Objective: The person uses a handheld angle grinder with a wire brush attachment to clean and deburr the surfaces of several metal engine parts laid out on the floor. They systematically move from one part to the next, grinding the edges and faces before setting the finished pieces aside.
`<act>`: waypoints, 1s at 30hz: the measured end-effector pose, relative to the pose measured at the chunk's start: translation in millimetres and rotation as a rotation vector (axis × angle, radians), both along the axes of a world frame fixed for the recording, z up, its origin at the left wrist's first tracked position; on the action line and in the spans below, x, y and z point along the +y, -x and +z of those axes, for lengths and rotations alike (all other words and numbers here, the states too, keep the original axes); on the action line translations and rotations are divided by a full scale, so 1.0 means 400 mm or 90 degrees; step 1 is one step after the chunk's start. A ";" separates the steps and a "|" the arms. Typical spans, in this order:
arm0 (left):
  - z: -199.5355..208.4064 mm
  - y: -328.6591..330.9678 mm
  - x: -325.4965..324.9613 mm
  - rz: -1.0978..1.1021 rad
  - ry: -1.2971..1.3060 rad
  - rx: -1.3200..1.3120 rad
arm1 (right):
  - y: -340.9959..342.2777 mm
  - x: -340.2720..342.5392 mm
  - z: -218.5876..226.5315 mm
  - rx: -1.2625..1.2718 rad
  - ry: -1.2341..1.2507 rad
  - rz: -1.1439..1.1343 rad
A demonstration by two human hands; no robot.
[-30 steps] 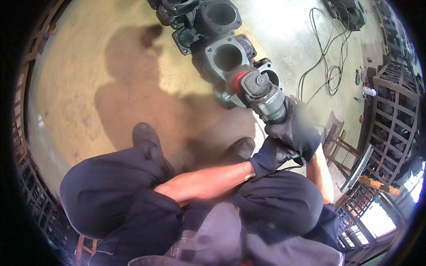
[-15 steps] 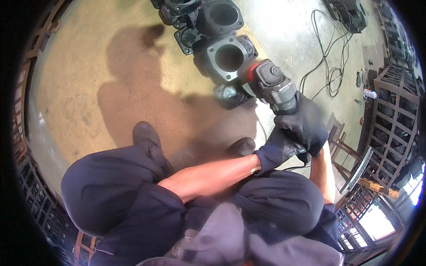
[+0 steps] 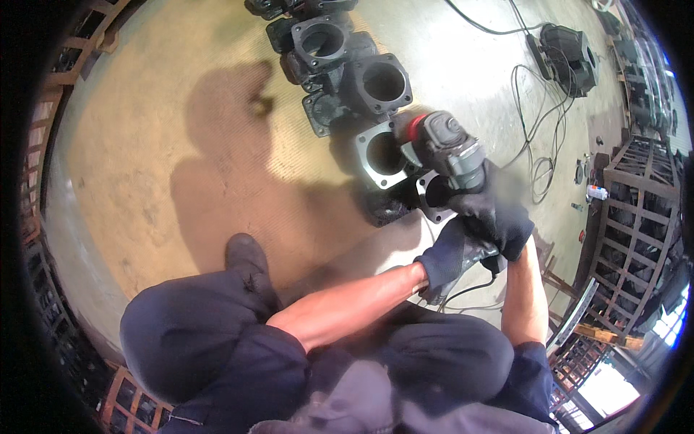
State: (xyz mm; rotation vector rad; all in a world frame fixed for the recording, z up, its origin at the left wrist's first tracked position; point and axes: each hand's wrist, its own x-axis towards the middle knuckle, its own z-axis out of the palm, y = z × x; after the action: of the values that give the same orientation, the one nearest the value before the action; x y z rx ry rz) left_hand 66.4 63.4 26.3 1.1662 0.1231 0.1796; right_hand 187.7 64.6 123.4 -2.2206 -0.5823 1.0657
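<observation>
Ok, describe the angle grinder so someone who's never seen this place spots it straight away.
Find the row of dark flanged metal castings running down from the view's top centre. Near the row's lower end, the gloved right hand grips the grey angle grinder. Unlike the castings beside it, it shows bright red at its front.

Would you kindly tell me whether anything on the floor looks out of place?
The black cable lies in loose, tangled loops on the floor right of the grinder, and small items lie scattered beside the rack, looking untidy.
</observation>
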 end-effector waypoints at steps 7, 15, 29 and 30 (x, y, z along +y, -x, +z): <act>-0.061 -0.087 0.037 -0.075 0.083 0.008 | -0.051 0.113 0.025 -0.023 0.044 0.063; 0.021 -0.018 0.110 -0.041 0.323 0.175 | -0.012 0.172 0.023 -0.012 0.151 0.113; 0.045 -0.079 0.254 0.076 0.222 0.107 | -0.093 0.295 -0.002 -0.054 0.063 0.109; 0.049 -0.080 0.278 0.052 0.246 0.160 | -0.094 0.311 -0.009 -0.060 0.061 0.121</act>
State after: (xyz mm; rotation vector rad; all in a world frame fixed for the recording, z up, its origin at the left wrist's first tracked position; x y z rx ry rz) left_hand 98.5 174.6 45.9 0.7934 0.4101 0.0756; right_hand 225.2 189.1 119.9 -2.3453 -0.8132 1.1075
